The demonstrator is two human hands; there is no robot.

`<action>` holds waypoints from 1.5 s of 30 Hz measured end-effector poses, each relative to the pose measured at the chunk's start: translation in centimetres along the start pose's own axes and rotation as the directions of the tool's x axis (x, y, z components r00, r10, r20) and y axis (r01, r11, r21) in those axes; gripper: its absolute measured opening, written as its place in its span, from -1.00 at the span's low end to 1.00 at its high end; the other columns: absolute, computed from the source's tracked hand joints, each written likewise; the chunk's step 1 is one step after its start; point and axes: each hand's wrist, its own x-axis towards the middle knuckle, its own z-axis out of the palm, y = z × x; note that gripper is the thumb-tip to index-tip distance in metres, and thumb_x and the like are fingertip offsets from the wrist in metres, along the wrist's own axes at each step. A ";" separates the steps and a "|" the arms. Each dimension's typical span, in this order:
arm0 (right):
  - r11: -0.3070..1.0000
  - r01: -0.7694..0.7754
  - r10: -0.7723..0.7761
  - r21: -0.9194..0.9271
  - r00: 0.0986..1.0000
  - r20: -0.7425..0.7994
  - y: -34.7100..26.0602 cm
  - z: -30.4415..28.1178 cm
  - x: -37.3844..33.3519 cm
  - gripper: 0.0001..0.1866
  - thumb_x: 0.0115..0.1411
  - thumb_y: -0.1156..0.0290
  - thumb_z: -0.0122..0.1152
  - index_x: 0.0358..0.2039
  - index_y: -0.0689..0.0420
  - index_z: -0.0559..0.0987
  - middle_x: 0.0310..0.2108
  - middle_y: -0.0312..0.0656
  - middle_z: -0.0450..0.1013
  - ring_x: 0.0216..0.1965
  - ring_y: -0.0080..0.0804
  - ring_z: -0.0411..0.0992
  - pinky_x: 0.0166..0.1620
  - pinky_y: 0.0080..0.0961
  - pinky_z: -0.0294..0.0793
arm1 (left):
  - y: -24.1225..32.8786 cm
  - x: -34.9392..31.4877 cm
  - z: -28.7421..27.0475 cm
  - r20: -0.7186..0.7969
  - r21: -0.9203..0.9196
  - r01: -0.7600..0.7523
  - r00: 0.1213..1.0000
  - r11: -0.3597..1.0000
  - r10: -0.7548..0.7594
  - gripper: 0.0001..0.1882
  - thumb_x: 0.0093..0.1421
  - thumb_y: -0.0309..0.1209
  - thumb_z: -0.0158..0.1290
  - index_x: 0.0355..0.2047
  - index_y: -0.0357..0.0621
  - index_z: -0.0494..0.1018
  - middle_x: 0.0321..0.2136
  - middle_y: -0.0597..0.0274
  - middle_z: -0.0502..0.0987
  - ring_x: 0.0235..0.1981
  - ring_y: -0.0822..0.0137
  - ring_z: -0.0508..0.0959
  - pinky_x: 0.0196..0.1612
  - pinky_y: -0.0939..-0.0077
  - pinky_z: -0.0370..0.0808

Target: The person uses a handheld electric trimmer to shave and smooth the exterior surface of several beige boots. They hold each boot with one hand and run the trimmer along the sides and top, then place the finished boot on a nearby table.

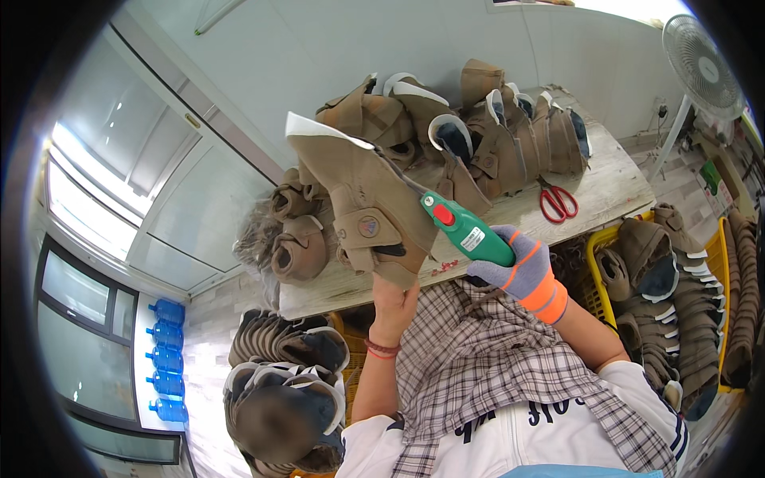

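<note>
Left grip [394, 307] clamped on boot [343, 167], right grip [519, 269] clamped on tool [456, 227]

Mid-frame, we prop the brown boot from below, probably to steady its edge beside the green tool; whether they touch, we cannot tell. Our gloved right grip wraps smooth, rounded plastic. Matte, soft-looking fabric flares to a white-rimmed top. Red-handled scissors [547, 190] lie right of centre on the pale, worn worktop [613, 175].

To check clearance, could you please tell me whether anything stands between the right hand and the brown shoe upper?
Only the green handheld tool, which the right hand grips; its front end is at the right edge of the shoe upper.
</note>
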 end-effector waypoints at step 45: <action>0.951 -0.188 0.265 0.246 0.904 -0.335 7.6 -8.4 -0.4 -0.72 0.15 0.32 0.21 -0.23 0.27 0.48 -0.58 -0.31 0.40 -0.63 -0.60 0.32 -0.53 -0.65 0.27 | -16.3 -1.3 8.3 0.299 0.641 0.130 0.865 0.756 -0.403 -0.64 0.02 -0.59 -0.07 -0.12 -0.13 0.38 -0.30 -0.04 0.35 -0.31 -0.03 0.50 -0.32 0.17 0.49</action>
